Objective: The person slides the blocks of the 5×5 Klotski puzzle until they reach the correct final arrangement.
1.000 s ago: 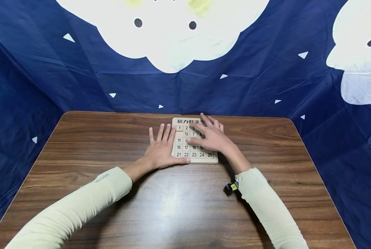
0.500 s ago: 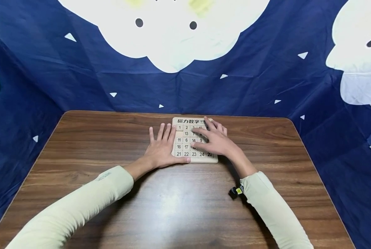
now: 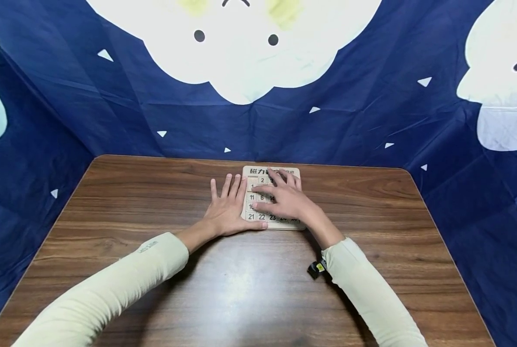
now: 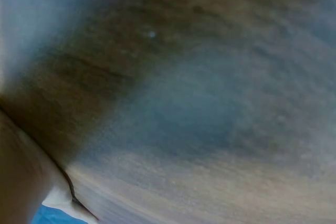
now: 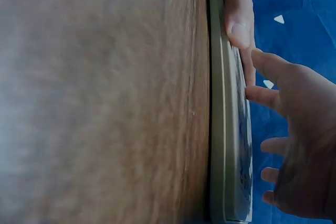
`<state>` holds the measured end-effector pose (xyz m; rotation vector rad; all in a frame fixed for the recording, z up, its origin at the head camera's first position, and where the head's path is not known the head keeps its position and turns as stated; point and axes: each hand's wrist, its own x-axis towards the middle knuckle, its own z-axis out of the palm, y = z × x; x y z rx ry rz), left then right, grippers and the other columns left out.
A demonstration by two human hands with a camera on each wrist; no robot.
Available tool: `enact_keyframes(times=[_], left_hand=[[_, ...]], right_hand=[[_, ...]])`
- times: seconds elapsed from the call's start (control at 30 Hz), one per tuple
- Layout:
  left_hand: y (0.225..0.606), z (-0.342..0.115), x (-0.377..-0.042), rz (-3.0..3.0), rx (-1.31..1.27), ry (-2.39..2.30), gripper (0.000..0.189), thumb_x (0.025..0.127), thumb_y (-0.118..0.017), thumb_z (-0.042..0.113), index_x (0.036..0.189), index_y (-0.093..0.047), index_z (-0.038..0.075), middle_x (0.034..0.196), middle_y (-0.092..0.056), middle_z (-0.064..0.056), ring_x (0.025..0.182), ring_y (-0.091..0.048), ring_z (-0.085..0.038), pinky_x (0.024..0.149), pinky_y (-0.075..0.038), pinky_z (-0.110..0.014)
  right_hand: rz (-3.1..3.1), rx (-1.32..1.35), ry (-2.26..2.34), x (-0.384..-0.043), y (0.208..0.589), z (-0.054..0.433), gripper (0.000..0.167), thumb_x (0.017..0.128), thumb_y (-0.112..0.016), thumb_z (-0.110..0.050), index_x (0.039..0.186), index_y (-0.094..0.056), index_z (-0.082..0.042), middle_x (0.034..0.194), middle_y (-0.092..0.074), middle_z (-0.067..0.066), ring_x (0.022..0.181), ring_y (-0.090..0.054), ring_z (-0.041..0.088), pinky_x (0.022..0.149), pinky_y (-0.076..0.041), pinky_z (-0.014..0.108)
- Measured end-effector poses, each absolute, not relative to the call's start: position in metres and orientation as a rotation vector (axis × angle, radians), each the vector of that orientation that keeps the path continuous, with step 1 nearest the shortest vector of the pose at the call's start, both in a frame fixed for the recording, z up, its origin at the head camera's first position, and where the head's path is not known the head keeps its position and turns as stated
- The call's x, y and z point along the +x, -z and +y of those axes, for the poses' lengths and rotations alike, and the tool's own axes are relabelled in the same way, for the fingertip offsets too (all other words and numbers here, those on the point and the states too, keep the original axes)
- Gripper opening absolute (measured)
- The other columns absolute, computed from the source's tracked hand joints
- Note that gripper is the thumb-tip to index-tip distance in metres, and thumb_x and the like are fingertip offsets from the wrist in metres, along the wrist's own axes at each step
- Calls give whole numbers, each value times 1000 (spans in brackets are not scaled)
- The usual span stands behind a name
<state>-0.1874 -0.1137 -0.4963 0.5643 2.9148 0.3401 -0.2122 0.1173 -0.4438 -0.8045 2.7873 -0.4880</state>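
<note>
A pale sliding number puzzle (image 3: 275, 225) lies flat at the back of the table, Chinese lettering along its top. My left hand (image 3: 225, 212) rests spread along its left edge, thumb across the bottom left corner. Over the number tiles reaches my right hand (image 3: 286, 200); its index fingertip touches the 1 tile (image 3: 252, 186) in the second row of the left column. Above that tile is a gap at the top left corner. The hand hides much of the right side. In the right wrist view, the puzzle's edge (image 5: 218, 129) shows beside the right hand (image 5: 307, 124), fingers apart.
A brown wood-grain table (image 3: 236, 299) bears the puzzle. Close behind and at both sides hangs a blue curtain (image 3: 189, 123) with white cloud shapes. A small black device (image 3: 315, 270) is at the right wrist. The left wrist view holds mostly blurred tabletop (image 4: 184, 103).
My right hand shifted right, then back left onto the left column. The 1 tile slid down one place from the top left corner, leaving the gap there. The left hand stayed in place.
</note>
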Motion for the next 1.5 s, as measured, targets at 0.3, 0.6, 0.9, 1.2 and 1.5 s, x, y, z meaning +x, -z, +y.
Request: enact_keyframes(times=[0.3,0.6,0.9,1.2,1.5], left_hand=[[495,-113,-189,2933,575,-350,152,81,-55,105,181,4,7,191,4,-19,178,8,-44,134,21,-77],[499,-115,-188,2916,556,-361,155,79,-56,106,181,8,8,190,8,-18,177,13,-42,133,24,-76],[494,-116,-187,2915,568,-330,152,81,-53,106,181,7,8,190,9,-18,177,12,-43,133,22,-77],[495,-113,-187,2921,577,-335,154,80,-56,105,181,5,7,191,5,-19,178,9,-44,134,20,-77],[493,-114,-187,2921,568,-336,154,80,-58,104,181,5,7,191,6,-19,178,11,-43,134,21,-77]], right_hand=[[2820,-733,617,-215,445,132,64,105,-66,-63,163,-62,-35,191,-14,20,172,-16,57,132,-17,79],[2798,-657,546,-222,446,132,66,105,-64,-68,165,-59,-40,192,-9,18,173,-14,54,133,-17,75],[2776,-687,528,-225,445,113,70,105,-61,-73,167,-56,-42,192,-9,16,175,-9,52,136,-9,78],[2843,-570,604,-225,436,143,65,103,-66,-69,156,-69,-31,192,-14,16,174,-11,52,132,-16,72],[2808,-577,581,-226,437,147,65,103,-67,-69,158,-67,-34,191,-16,17,174,-13,52,131,-18,72]])
